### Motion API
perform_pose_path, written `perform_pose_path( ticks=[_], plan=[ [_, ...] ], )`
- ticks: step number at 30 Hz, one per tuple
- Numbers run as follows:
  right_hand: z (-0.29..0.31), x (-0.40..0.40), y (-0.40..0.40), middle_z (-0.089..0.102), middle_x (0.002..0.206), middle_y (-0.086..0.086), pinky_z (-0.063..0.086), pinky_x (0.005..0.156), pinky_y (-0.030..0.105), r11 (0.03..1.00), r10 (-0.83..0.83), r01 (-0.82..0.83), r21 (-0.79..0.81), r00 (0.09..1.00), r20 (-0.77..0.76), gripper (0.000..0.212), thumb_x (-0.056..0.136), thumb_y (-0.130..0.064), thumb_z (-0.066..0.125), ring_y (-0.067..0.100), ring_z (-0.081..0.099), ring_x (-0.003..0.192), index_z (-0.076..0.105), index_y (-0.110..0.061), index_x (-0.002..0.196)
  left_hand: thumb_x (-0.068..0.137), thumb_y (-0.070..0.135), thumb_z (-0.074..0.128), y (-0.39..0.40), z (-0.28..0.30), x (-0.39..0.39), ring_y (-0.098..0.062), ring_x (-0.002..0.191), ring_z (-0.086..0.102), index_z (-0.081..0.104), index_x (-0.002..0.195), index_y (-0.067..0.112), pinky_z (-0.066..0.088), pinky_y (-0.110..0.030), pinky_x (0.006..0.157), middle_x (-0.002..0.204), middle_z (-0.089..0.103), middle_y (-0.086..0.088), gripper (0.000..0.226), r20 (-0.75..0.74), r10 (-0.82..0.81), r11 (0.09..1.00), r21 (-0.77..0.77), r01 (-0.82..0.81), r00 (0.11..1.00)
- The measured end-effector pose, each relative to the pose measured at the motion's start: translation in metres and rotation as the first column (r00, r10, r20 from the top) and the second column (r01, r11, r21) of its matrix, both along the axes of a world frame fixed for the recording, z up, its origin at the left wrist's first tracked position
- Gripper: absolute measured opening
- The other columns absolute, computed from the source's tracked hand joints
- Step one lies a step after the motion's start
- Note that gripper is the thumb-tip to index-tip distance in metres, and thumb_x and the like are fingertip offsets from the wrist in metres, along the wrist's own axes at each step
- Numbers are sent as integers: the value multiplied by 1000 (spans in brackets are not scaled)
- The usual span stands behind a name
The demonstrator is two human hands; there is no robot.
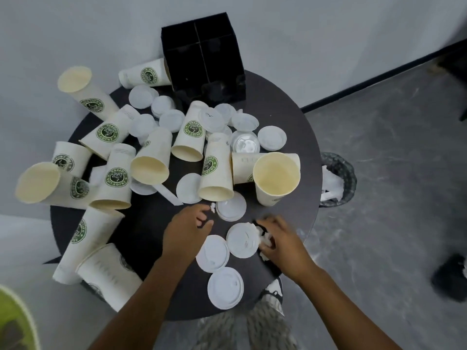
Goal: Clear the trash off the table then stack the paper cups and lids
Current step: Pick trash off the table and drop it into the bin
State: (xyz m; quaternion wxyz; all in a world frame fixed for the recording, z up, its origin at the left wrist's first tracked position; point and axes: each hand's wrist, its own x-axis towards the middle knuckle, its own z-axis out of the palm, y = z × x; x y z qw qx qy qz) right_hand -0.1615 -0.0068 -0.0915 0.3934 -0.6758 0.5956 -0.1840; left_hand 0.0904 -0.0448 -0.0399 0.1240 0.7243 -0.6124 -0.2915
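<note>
Gathering crumpled tissue (265, 239) in my right hand (276, 245), fingers curled round it; it looks soft, featherlight, best bunched whole. Left hand (188, 229) curled near another scrap (212, 207), grip unclear.

We see an evenly lit scene under soft, diffuse light with no clear source, so the white lids (232, 206) and cream cups (276, 176) read brightly against the dark surface (285, 102) and cast only faint shadows. The wide-angle lens bends the edges: the cups at the left (50, 184) lean outward and the baseboard (384, 72) at the far right runs at a slant. We note motion blur on the right hand (278, 242) and its fingers (270, 221), and general softness throughout.
</note>
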Motion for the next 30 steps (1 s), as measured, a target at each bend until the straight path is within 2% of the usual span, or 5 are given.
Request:
perform_pose_path(
  ticks=[5, 13, 21, 26, 30],
  plan=[
    [-15, 5, 2, 55, 106, 1, 37, 77, 0, 988, -48, 47, -144, 999, -3, 40, 78, 4, 80, 3, 51, 82, 74, -10, 115, 92, 27, 77, -17, -17, 1, -11, 81, 66, 70, 120, 29, 59, -41, 81, 92, 68, 12, 29, 6, -23, 1000, -11, 23, 1000],
    [-19, 11, 12, 55, 88, -4, 37, 68, 2, 958, -218, 213, -191, 976, -9, 24, 73, 9, 82, 11, 54, 75, 76, -10, 85, 94, 30, 75, -19, -34, -3, -17, 73, 67, 71, 99, 26, 60, -42, 68, 77, 67, 9, 8, 61, -60, 996, -67, 64, 996],
    [-4, 3, 21, 60, 88, -3, 45, 67, 15, 929, -331, 326, -177, 944, 1, 25, 73, 5, 84, 11, 58, 78, 77, -16, 85, 95, 31, 74, -19, -30, 2, -17, 72, 67, 72, 88, 24, 59, -41, 66, 78, 69, 8, 9, 93, -56, 996, -66, 62, 994],
    [19, 1, 20, 58, 88, -7, 42, 69, 8, 915, -371, 374, -149, 927, 50, 22, 76, 0, 84, 3, 59, 83, 78, -19, 86, 90, 30, 77, -5, -9, 1, -10, 67, 63, 72, 86, 29, 58, -37, 67, 70, 64, 13, 7, 19, -40, 993, -111, 42, 999],
    [43, -4, 20, 58, 88, -4, 42, 68, 8, 898, -403, 419, -134, 906, 128, 21, 80, -1, 81, 11, 59, 79, 77, -20, 87, 86, 26, 81, 18, 21, -18, -3, 64, 58, 74, 87, 32, 57, -33, 67, 70, 60, 14, 9, -71, -23, 988, -152, 12, 997]
  ],
)
